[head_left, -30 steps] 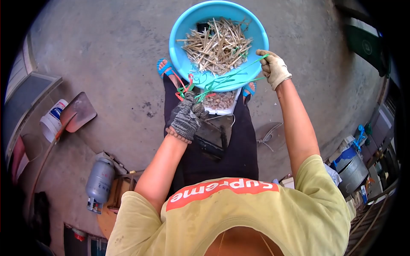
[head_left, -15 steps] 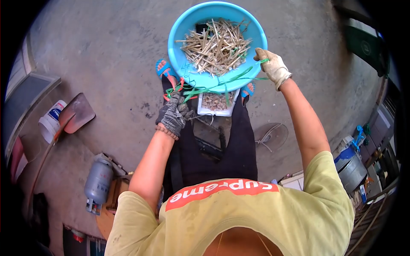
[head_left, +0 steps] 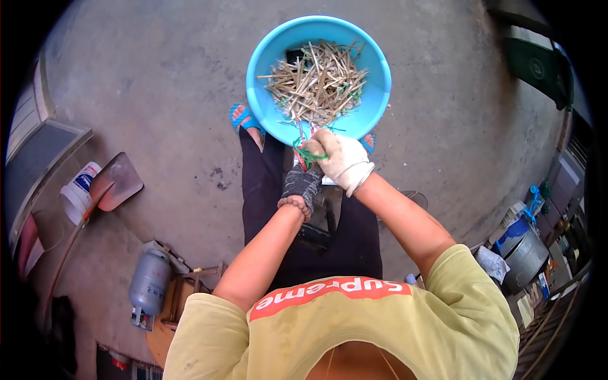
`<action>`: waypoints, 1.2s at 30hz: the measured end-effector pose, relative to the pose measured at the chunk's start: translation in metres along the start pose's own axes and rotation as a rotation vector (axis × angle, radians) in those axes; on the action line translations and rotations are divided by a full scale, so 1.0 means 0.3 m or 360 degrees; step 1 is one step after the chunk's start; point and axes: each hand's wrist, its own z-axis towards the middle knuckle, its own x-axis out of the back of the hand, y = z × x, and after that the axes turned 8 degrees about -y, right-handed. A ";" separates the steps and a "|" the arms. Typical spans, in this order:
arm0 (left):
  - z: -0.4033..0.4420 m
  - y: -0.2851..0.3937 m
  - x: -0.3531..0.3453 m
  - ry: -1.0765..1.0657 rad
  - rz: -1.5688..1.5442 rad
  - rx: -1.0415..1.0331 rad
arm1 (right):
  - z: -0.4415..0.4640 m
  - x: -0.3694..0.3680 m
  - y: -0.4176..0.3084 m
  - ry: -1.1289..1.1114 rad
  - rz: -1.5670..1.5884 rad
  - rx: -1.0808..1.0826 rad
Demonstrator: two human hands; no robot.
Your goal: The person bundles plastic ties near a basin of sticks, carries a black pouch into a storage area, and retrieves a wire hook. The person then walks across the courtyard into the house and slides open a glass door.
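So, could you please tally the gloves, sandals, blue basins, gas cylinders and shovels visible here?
Gloves: 2
Sandals: 2
Blue basin: 1
Gas cylinder: 1
Shovel: 1
Total: 7

Basin [head_left: 375,95]: smooth, glossy plastic. Stalks [head_left: 320,82]: rough, matt. Green ribbon [head_left: 310,154]: shiny plastic. Left glove [head_left: 301,183]: knitted cloth. Floor [head_left: 177,76]: matt concrete.

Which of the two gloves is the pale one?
The off-white glove on the right hand; the left hand wears a streaked dark grey one instead.
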 end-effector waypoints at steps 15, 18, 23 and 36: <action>0.154 -0.197 0.109 -0.0216 -0.2334 -0.0195 | -0.145 0.024 0.080 -0.1008 -0.0015 0.0314; 0.097 -0.145 0.125 -0.0333 -0.2557 -0.0050 | -0.111 0.026 0.147 -0.1017 -0.0204 0.0133; 0.072 -0.084 0.090 -0.0375 -0.2550 0.0129 | -0.050 -0.031 0.295 -0.0705 -0.0115 0.0031; -0.015 -0.009 0.086 0.0414 -0.1729 -0.0246 | 0.101 -0.018 0.293 -0.1118 0.0807 -0.0739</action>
